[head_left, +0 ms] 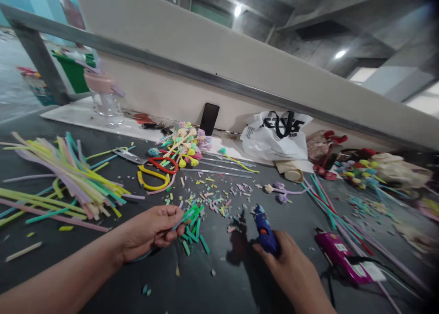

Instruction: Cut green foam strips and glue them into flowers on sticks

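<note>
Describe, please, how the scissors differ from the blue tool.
The scissors have red and yellow handles; the blue tool is mainly blue. The scissors lie on the table; the right hand holds the blue tool. Both show some reddish colour.

Dark tabletop [212, 295] across lower frame. Far left: heaped pastel strips [75, 177]; pale stick [24, 252] at lower left. Left of centre: yellow-and-red-handled scissors [140, 160]. Centre: scattered multicoloured scraps [215, 202], short green pieces [198, 227] just below. Right of centre: purple flower stem [286, 192]. Lower right: magenta device [343, 259].
</note>
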A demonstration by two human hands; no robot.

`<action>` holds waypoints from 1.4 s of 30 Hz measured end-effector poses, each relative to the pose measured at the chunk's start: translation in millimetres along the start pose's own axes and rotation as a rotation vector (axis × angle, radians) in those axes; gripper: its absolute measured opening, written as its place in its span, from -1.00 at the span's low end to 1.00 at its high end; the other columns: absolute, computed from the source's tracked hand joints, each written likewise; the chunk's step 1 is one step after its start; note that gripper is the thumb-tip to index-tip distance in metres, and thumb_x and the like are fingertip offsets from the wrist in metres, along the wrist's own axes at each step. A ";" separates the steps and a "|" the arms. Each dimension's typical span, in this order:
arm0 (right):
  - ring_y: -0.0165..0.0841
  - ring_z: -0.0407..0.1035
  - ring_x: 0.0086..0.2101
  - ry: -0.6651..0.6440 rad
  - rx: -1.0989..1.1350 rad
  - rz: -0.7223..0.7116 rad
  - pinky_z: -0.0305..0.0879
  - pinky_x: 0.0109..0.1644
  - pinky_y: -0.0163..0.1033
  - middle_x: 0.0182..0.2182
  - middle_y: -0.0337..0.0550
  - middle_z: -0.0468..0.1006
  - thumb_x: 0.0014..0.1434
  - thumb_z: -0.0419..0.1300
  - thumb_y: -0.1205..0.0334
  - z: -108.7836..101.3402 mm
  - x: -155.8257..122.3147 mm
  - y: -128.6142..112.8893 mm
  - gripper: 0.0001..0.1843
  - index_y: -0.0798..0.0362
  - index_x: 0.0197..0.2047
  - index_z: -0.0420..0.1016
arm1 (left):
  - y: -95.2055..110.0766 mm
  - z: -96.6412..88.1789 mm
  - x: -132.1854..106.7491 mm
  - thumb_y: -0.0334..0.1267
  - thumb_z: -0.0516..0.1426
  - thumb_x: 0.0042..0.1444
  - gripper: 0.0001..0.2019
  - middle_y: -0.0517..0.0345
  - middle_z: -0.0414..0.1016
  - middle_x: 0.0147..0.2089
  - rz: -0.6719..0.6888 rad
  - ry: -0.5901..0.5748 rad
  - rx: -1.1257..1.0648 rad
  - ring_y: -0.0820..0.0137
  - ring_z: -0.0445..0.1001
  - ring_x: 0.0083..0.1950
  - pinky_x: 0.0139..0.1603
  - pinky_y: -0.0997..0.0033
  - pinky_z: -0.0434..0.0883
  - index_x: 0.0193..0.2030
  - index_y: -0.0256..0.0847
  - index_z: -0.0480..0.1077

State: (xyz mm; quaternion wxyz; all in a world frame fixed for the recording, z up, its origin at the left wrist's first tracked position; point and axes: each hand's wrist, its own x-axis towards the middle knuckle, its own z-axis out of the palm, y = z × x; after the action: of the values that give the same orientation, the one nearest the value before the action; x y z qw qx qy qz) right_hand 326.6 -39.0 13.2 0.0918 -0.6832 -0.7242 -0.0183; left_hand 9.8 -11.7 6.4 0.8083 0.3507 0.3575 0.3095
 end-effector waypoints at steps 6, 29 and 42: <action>-0.14 0.41 -0.28 -0.046 -0.123 0.088 0.28 -0.25 -0.15 -0.31 0.03 0.45 0.02 0.10 -0.04 11.2 16.2 62.8 -0.59 0.13 -0.20 0.35 | 0.2 -2.8 3.7 -0.12 0.12 0.05 -0.74 0.25 0.23 -0.48 -0.004 -0.011 -0.009 0.68 -0.05 -0.60 -0.66 0.64 -0.15 -0.42 -0.30 0.25; -0.39 0.35 -0.35 -0.378 0.169 -0.400 0.15 -0.30 -0.33 -0.37 -0.19 0.47 0.06 0.04 0.47 0.2 31.5 -106.5 -0.80 0.03 -0.32 0.42 | 5.7 -8.6 3.6 -0.14 0.14 0.04 -0.75 0.24 0.23 -0.48 0.062 -0.005 -0.061 0.69 0.01 -0.60 -0.67 0.67 -0.15 -0.44 -0.31 0.25; -0.39 0.31 -0.35 -0.154 0.264 -0.511 0.13 -0.27 -0.31 -0.37 -0.22 0.42 0.07 0.02 0.48 23.4 74.8 -116.9 -0.81 0.03 -0.34 0.36 | 3.9 -9.6 4.3 -0.12 0.12 0.05 -0.74 0.24 0.24 -0.49 0.061 -0.010 -0.041 0.70 0.02 -0.60 -0.67 0.68 -0.14 -0.42 -0.32 0.25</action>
State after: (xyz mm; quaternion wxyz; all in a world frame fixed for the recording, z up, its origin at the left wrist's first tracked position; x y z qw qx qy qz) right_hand 204.2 30.7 13.6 0.1170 -0.4604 -0.8736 0.1056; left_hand 3.6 -2.9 3.1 0.8074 0.3463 0.3363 0.3394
